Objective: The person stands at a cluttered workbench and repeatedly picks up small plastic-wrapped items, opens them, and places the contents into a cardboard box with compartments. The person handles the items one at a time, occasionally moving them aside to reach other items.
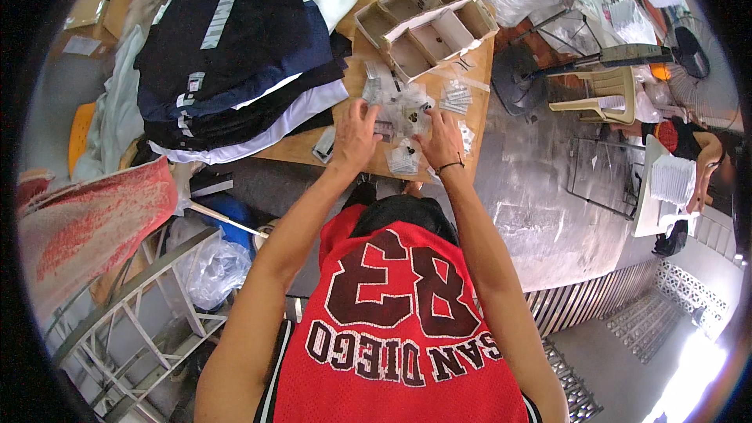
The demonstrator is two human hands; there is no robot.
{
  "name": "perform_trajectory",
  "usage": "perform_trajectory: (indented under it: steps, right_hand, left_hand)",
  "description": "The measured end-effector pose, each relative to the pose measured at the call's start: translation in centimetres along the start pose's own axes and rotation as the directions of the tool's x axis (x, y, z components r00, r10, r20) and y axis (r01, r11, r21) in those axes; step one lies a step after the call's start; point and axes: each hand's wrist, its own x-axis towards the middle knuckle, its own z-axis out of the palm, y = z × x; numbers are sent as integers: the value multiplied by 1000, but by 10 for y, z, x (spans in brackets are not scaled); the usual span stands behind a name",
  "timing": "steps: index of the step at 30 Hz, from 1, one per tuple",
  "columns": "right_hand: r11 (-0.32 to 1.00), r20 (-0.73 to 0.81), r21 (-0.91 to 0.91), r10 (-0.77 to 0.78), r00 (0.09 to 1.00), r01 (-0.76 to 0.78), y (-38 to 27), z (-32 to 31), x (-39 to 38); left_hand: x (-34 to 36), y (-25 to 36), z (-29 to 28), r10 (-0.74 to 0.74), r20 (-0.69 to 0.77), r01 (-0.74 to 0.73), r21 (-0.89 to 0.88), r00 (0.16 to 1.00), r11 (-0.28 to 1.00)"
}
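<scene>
My left hand [356, 137] is over the near part of a wooden table [296, 146], its fingers curled beside a small grey printed card [384, 128]; what they grip is hidden. Across from it, my right hand [442, 141], with a dark band at the wrist, has finger and thumb bent at the edge of a clear plastic bag [411, 114] holding small black pieces. Around the hands lie several small clear packets, among them a pile of packets [457, 96] to the right and a packet [403, 158] nearer me.
A divided cardboard box [423, 35] stands at the table's far side. Folded dark and white garments [235, 55] are stacked on the left. Beyond the table's right edge are a black fan [517, 74] and a beige chair [599, 96]. A metal ladder [137, 321] is at lower left. Another person works far right.
</scene>
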Motion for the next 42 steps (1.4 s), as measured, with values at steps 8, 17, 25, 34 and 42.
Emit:
perform_trajectory:
  steps: [8, 17, 25, 34, 42]
  right_hand:
    - [997, -45, -8, 76, 996, -77, -6, 17, 25]
    - [980, -196, 159, 146, 970, -116, -14, -5, 2]
    - [947, -207, 263, 241, 948, -183, -25, -21, -23]
    - [918, 40, 397, -28, 999, 9, -62, -8, -39]
    - [927, 104, 277, -290, 951, 253, -60, 51, -39]
  left_hand:
    - [6, -11, 3, -86, 8, 86, -78, 996, 993]
    - [-2, -21, 11, -167, -15, 163, -156, 986, 974]
    - [-8, -23, 6, -36, -25, 36, -4, 999, 999]
    - [-42, -4, -12, 56, -33, -56, -13, 998, 998]
    - [-78, -11, 23, -127, 55, 134, -142, 990, 981]
